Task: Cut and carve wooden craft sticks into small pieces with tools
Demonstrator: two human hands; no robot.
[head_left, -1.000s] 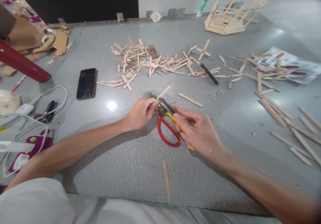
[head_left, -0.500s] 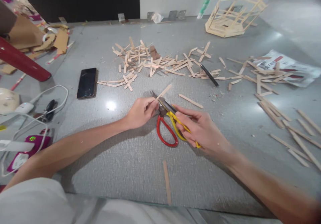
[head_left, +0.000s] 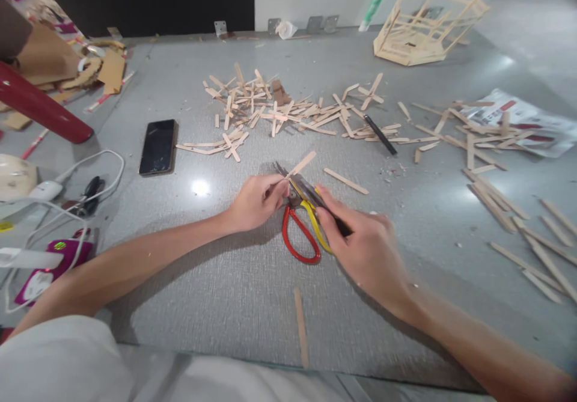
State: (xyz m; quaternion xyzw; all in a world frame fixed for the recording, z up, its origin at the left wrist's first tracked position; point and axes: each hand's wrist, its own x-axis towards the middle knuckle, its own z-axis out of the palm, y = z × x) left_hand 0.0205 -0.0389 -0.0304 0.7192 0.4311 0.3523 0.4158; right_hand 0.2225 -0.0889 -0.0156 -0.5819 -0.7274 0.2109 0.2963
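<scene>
My left hand pinches a short wooden craft stick, which slants up to the right from the fingertips. My right hand grips a long dark tool with yellow parts. Fingers cover much of it, so I cannot make out its exact kind. Its front end points at the lower end of the stick, close to my left fingertips. Scissors with one red and one yellow handle loop lie beneath, their blades partly hidden by the left fingers and the dark tool.
Loose craft sticks are heaped beyond my hands, with more at the right around a plastic packet. A stick frame and glue stick stand behind. A black pen, phone and white cable lie about.
My right hand's grip has shifted: the thumb and forefinger lie farther apart, showing the tool's dark body, and less yellow shows. My left hand holds the stick almost unmoved. The view has shifted slightly.
</scene>
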